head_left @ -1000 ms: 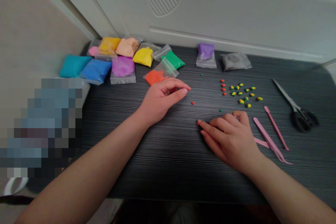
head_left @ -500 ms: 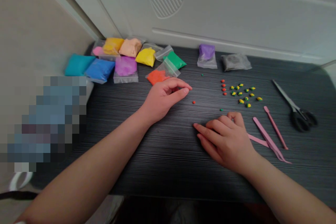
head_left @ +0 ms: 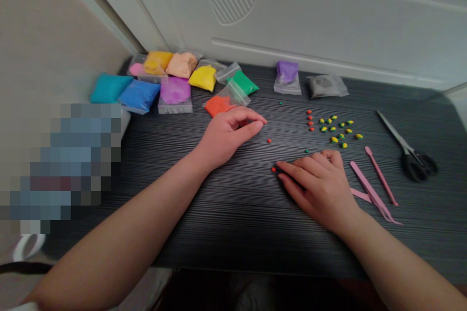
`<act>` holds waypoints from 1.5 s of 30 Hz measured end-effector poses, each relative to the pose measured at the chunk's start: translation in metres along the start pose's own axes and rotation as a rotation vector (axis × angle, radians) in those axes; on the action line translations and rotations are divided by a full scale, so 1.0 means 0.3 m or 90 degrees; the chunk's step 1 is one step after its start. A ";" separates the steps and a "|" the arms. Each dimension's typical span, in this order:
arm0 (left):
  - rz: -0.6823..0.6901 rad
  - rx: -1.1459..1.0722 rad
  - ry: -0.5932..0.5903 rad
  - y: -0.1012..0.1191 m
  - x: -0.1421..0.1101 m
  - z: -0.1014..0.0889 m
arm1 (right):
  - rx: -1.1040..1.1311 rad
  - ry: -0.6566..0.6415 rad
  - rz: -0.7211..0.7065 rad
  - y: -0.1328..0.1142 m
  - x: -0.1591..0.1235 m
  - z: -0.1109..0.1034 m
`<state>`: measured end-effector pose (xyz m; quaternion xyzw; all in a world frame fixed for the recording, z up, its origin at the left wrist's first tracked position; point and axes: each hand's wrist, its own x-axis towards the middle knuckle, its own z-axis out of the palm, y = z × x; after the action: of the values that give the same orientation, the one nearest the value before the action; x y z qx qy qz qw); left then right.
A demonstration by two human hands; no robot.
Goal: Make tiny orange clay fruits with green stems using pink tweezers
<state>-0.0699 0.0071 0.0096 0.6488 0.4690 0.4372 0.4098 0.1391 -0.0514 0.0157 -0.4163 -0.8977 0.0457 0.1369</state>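
My left hand [head_left: 230, 138] is closed in a pinch, thumb and index fingertips together, in front of the bag of orange clay [head_left: 218, 105]. Whatever it may hold is hidden. Just right of its fingertips a small red clay ball [head_left: 269, 141] lies on the dark table. My right hand [head_left: 317, 184] rests palm down with its fingers stretched out and holds nothing I can see. Beside its index fingertip is another red clay ball [head_left: 273, 169]. A tiny green clay bit [head_left: 307, 151] sits beyond its knuckles. Pink tweezers [head_left: 370, 189] lie against its right side.
Several red clay pieces [head_left: 310, 117] form a column beside several yellow-and-green pieces [head_left: 333, 129]. A pink modelling tool [head_left: 381, 175] and black-handled scissors [head_left: 408, 148] lie right. Bagged clay, including purple [head_left: 287, 73] and green [head_left: 243, 82], lines the back near a white panel [head_left: 328, 19].
My right hand has drawn back slightly to the right and lifted its index finger, uncovering a red clay ball. The left hand has stayed in place.
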 end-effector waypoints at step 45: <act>0.200 0.364 -0.144 -0.003 -0.012 0.027 | 0.044 0.039 0.047 0.025 0.020 -0.029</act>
<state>-0.0630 0.0028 0.0059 0.8459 0.4187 0.2710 0.1888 0.1434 -0.0421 0.0238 -0.4458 -0.8748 0.0686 0.1769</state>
